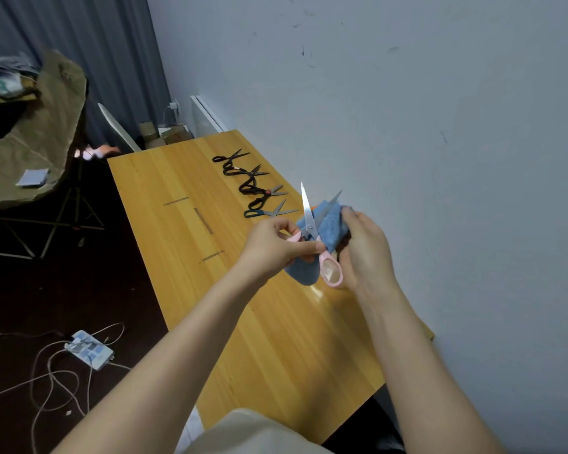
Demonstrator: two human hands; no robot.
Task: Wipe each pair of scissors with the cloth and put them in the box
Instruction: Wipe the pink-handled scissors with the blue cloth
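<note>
Pink-handled scissors [311, 229] are held above the wooden table [276, 339], blades spread apart and pointing up. My left hand [273, 245] grips one pink handle loop. My right hand [366, 250] holds a blue cloth [330, 224] against one blade; part of the cloth hangs below my left hand. Several black-handled scissors [254, 188] lie in a row on the table beyond my hands, near the wall. No box is in view.
The table stands against a grey wall [440, 126] on the right. Tape marks [204, 221] lie on the tabletop. On the dark floor to the left lie a power strip [89, 348] with cables and a tripod [56, 221].
</note>
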